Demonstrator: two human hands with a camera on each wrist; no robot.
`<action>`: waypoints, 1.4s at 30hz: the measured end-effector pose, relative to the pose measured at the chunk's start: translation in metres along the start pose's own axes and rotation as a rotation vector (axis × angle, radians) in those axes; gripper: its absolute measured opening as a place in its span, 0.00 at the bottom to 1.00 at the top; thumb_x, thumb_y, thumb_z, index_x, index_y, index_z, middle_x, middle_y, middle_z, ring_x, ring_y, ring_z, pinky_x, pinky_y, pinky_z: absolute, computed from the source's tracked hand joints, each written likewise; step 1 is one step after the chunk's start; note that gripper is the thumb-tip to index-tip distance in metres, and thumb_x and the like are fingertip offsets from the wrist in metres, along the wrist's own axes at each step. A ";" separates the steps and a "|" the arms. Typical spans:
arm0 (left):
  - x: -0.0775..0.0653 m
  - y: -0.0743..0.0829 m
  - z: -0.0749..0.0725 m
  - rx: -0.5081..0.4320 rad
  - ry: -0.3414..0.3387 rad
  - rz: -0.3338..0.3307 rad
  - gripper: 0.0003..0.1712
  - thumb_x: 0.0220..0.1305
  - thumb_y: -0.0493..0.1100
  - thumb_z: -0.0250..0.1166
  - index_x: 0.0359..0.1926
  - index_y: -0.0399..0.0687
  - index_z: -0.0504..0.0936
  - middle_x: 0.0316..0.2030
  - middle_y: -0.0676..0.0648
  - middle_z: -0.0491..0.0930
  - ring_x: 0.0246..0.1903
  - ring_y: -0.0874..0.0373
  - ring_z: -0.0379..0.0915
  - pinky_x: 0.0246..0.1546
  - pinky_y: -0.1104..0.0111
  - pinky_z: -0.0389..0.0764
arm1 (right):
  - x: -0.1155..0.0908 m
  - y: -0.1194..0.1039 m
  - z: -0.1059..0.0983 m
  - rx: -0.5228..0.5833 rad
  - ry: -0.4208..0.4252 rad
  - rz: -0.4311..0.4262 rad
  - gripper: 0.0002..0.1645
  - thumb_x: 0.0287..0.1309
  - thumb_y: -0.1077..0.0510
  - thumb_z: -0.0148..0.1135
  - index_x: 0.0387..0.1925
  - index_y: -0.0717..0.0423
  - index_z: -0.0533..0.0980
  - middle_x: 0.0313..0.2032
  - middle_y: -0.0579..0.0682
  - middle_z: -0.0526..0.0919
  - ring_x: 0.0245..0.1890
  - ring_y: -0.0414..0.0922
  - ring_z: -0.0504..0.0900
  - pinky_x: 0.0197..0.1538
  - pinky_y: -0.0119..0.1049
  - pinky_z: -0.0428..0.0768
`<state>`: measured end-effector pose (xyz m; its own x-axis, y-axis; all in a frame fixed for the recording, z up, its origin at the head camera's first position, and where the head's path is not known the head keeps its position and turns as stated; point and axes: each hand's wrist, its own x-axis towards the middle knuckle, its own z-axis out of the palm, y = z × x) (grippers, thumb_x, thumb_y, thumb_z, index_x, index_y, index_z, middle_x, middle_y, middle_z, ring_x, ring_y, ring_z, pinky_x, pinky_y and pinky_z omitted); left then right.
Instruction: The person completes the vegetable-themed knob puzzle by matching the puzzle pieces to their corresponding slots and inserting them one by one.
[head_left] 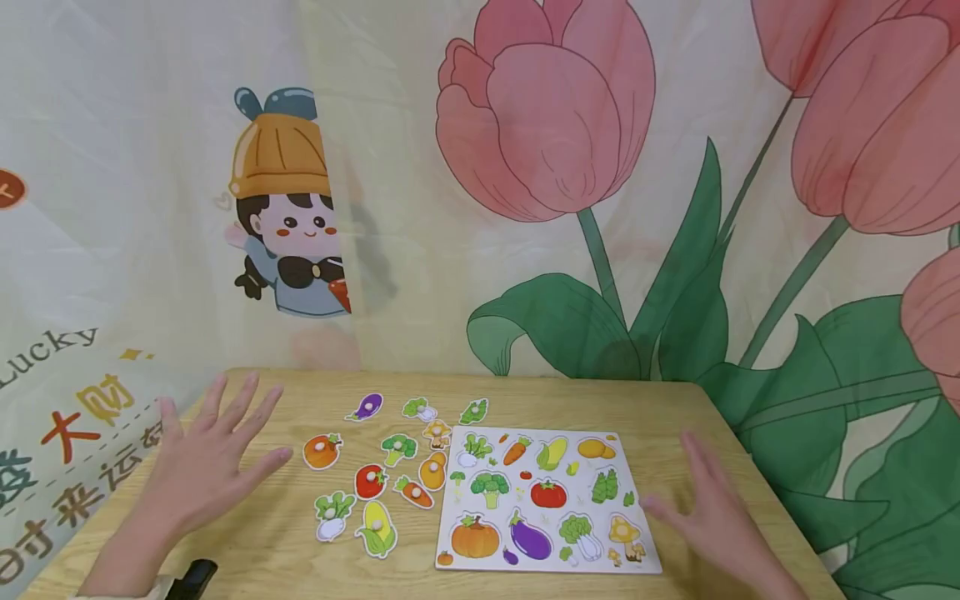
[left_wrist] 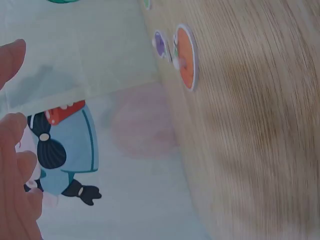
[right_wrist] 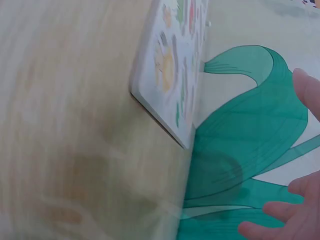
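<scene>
My left hand [head_left: 206, 471] is held over the left side of the table with its fingers spread, holding nothing. To its right lie several knobbed vegetable puzzle pieces, the pumpkin piece [head_left: 322, 451] nearest. Among them are a tomato piece [head_left: 369, 482], a corn piece [head_left: 377, 529], a carrot piece [head_left: 414, 492], a broccoli piece [head_left: 398, 449] and an eggplant piece [head_left: 367, 407]. A white puzzle board [head_left: 517, 561] printed with matching vegetables lies to the right of the pieces. Beside its right edge, my right hand [head_left: 708, 512] is extended with nothing in it.
The wooden table [head_left: 285, 558] backs onto a hanging cloth [head_left: 405, 250] printed with tulips and a cartoon figure. A radish piece [head_left: 332, 517] lies near the table's front. A mushroom piece [head_left: 437, 433] and a potato piece [head_left: 432, 472] lie close to the board's left edge.
</scene>
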<state>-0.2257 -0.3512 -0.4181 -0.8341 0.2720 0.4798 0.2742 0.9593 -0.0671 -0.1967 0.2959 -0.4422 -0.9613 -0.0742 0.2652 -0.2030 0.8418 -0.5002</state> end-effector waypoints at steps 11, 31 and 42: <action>0.012 0.025 0.013 -0.245 -0.037 0.021 0.51 0.73 0.62 0.65 0.86 0.61 0.49 0.84 0.39 0.47 0.83 0.35 0.36 0.73 0.29 0.24 | -0.009 -0.004 0.021 0.141 -0.174 0.160 0.76 0.58 0.32 0.76 0.84 0.64 0.39 0.81 0.73 0.44 0.78 0.75 0.49 0.68 0.78 0.62; 0.009 0.042 0.026 -0.430 -0.045 -0.045 0.39 0.73 0.58 0.69 0.80 0.61 0.68 0.74 0.39 0.71 0.70 0.30 0.67 0.56 0.25 0.69 | -0.020 0.002 0.039 0.219 -0.355 0.237 0.73 0.51 0.35 0.81 0.84 0.60 0.50 0.81 0.68 0.52 0.78 0.72 0.53 0.70 0.76 0.60; 0.005 0.041 0.038 -0.543 -0.054 -0.039 0.30 0.72 0.51 0.71 0.72 0.57 0.78 0.63 0.45 0.83 0.60 0.40 0.80 0.54 0.42 0.81 | -0.018 0.004 0.044 0.096 -0.349 0.198 0.72 0.43 0.34 0.85 0.82 0.54 0.59 0.77 0.64 0.62 0.74 0.70 0.59 0.64 0.80 0.59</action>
<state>-0.2372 -0.3073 -0.4518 -0.8680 0.2543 0.4265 0.4384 0.7959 0.4175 -0.1883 0.2772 -0.4857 -0.9856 -0.1065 -0.1316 -0.0080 0.8055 -0.5926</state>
